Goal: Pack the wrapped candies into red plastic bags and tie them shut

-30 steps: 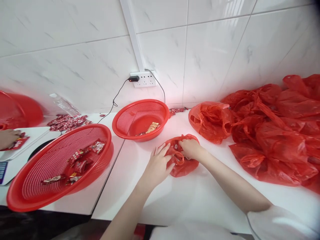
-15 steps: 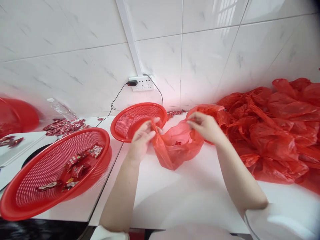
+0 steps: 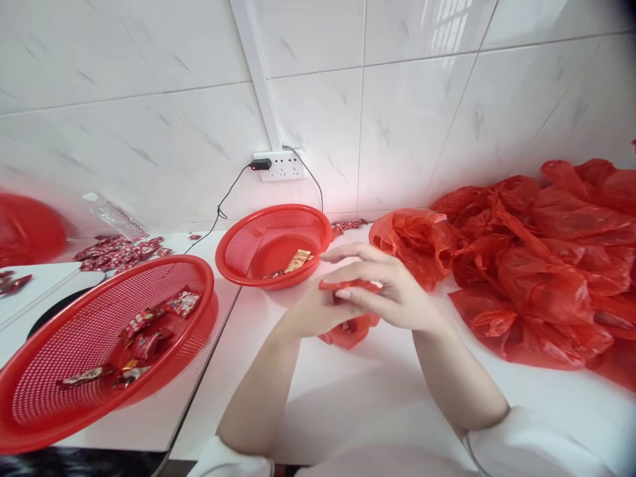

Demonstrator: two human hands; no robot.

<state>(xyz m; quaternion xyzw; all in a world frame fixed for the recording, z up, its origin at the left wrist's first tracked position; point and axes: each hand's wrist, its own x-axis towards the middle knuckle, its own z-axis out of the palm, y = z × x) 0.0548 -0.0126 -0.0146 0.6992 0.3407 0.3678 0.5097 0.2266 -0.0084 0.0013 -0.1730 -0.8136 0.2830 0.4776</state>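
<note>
A red plastic bag (image 3: 355, 334) with small wrapped pieces showing through it hangs below my two hands, just over the white table. My left hand (image 3: 313, 310) is closed round the bunched neck of the bag, its fingers partly hidden. Lying across it from the right, my right hand (image 3: 385, 285) has its thumb and fingers bent round the same gathered plastic. Behind my left hand stands a small red mesh basket (image 3: 238, 255), with a gold packet (image 3: 298, 260) and a few other pieces in it.
At left, a large red mesh basket (image 3: 64, 338) holds several red wrapped packets (image 3: 149, 341). More small packets (image 3: 116, 253) lie behind it beside a clear bottle (image 3: 114, 215). A heap of red plastic bags (image 3: 536, 265) fills the right. A power strip (image 3: 283, 165) is on the wall.
The bag's mouth was spread open between my hands; now it is gathered shut. My hands have come together, the right moving left over the other. The small basket's contents have come into view.
</note>
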